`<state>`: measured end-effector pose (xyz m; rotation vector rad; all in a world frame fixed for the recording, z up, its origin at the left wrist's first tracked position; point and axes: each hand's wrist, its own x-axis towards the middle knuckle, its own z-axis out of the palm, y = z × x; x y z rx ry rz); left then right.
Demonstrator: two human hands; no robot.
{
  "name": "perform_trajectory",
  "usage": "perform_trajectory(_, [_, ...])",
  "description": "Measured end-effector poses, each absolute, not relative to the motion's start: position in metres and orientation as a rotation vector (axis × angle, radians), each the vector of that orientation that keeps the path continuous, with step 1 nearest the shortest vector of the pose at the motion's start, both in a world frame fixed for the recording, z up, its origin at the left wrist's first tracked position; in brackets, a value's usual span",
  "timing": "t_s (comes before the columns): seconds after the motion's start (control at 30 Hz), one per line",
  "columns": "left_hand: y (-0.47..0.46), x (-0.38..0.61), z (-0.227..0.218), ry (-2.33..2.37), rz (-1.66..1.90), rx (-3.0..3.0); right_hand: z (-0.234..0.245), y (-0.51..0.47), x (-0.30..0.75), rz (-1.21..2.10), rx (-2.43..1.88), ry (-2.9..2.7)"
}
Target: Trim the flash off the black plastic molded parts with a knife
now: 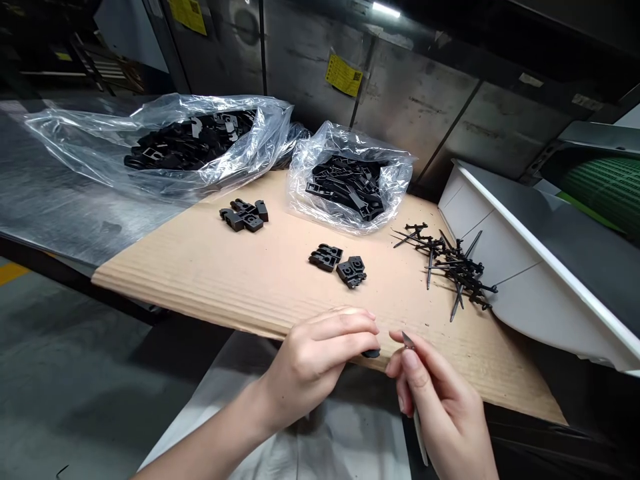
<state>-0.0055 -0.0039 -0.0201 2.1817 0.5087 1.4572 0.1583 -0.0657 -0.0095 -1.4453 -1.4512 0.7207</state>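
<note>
My left hand (317,353) is closed over a small black plastic part (371,353) at the front edge of the cardboard sheet (200,260). Only the tip of that part shows past my fingers. My right hand (443,403) grips a craft knife (420,437), its pointed blade sticking up between thumb and forefinger, a little to the right of the black part and apart from it. Beyond my hands lie black plastic parts (351,271) in a small group, with two more (326,257) beside them. Farther left is another cluster of black parts (245,215).
Two clear plastic bags full of black parts stand behind, a larger bag (100,150) and a smaller one (300,173). Thin black sprue scraps (457,267) lie at the right, by a white-rimmed chute (540,260). Metal panels (430,100) rise at the back.
</note>
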Motion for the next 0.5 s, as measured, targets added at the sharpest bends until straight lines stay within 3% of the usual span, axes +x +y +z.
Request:
perform_trajectory(0.2, [-0.003,-0.009,-0.012,0.445,1.379,2.025,-0.005,-0.07,0.163,0.365,-1.322,-1.806])
perform_trajectory(0.5, [-0.003,-0.011,-0.013,0.391,1.337,1.983,0.0,-0.068,0.156,0.479,-1.303,-1.805])
